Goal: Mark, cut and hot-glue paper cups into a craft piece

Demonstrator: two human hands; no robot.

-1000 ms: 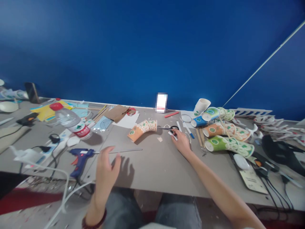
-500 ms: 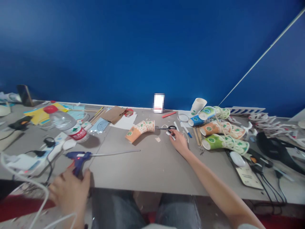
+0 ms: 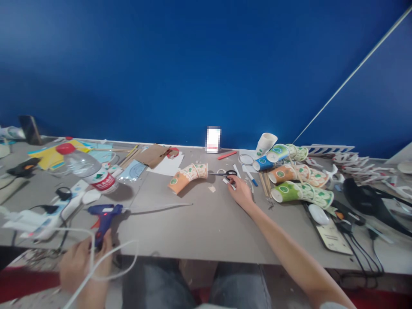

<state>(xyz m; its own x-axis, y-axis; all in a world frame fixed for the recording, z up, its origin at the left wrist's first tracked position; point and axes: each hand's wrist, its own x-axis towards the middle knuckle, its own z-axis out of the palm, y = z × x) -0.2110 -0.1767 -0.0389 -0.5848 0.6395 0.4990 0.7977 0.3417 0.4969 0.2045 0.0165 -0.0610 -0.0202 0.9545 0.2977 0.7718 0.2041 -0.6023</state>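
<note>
At the lower left, my left hand (image 3: 85, 262) has its fingers closed round the lower handle of a blue hot glue gun (image 3: 104, 214). A clear glue stick (image 3: 157, 208) juts out of its back to the right. Near the middle, my right hand (image 3: 240, 189) is on the table with curled fingers, against the black handles of a pair of scissors (image 3: 230, 173) and a small white piece (image 3: 226, 181). What its fingers hold, if anything, is hidden. Left of the scissors' blades lies a bent tube of joined orange paper cups (image 3: 188, 177).
More joined paper cups (image 3: 301, 193) lie at the right, beside wooden sticks (image 3: 265, 184) and a blue marker (image 3: 252, 178). A plastic bottle (image 3: 90, 171) leans over a power strip (image 3: 64, 210) at the left. A white cable (image 3: 112, 249) crosses before my left hand.
My left hand has closed round the glue gun's handle, and the white cable has swung up and right across it. My right hand stays by the scissors.
</note>
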